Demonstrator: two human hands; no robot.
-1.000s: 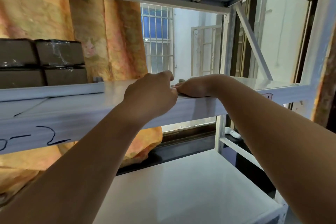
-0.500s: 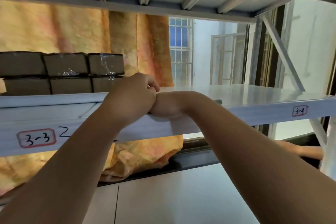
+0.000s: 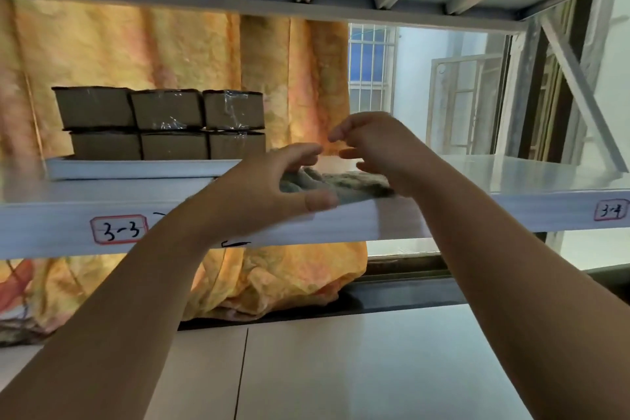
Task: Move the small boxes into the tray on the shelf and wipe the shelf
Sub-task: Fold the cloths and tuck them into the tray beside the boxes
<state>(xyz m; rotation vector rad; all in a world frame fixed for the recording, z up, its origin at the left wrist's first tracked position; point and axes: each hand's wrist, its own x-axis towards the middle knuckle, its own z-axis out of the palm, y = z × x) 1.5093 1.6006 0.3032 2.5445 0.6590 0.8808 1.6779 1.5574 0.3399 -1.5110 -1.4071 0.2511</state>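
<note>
- The small boxes (image 3: 163,123) are stacked in two layers of three inside the white tray (image 3: 136,169), which is set on the left part of the shelf (image 3: 511,177), in front of an orange curtain (image 3: 170,54).
- A crumpled grey-green cloth (image 3: 354,182) is laid on the shelf near its front edge, to the right of the tray and apart from the boxes.
- The left hand (image 3: 269,187) is held over the left end of the cloth with its fingers spread and lightly bent. Its thumb is placed at the cloth's front edge, but nothing is clamped between thumb and fingers.
- The right hand (image 3: 378,143) is raised above the cloth with its fingers loosely curled and apart. Nothing is held in it.
- The fingertips of the two hands are found close together, and no contact between them can be made out.
- The shelf's front beam is marked with two labels, "3-3" (image 3: 119,230) and "3-4" (image 3: 612,210).
- A lower shelf (image 3: 341,368) is seen beneath the arms, and a barred window (image 3: 371,65) behind the cloth.
</note>
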